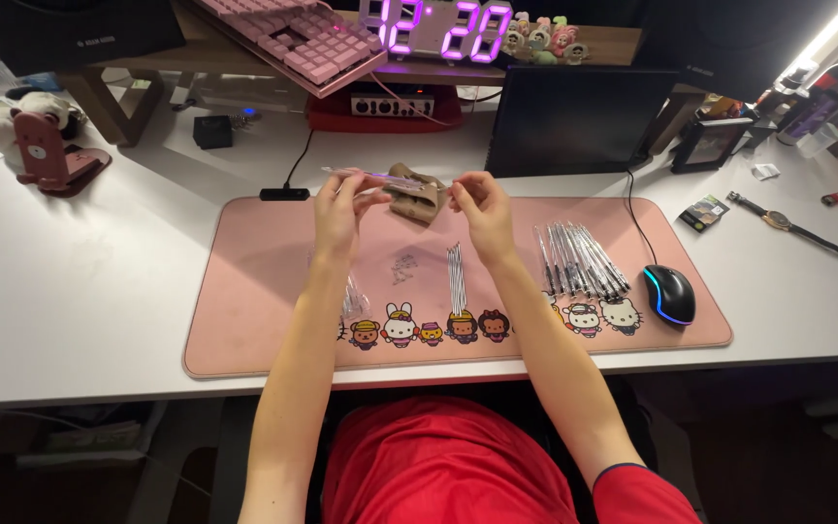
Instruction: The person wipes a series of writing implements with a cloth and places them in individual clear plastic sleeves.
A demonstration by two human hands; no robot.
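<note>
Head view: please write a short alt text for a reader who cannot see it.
Two bare hands, the left hand and right hand, hold a thin clear pen above a pink desk mat. More pens and a black mouse lie on the mat's right side.

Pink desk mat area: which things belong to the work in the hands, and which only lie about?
In use: clear pen barrel in left hand, right hand, refills, pens.
Lying about: mouse, wristwatch, keyboard, clock.
</note>
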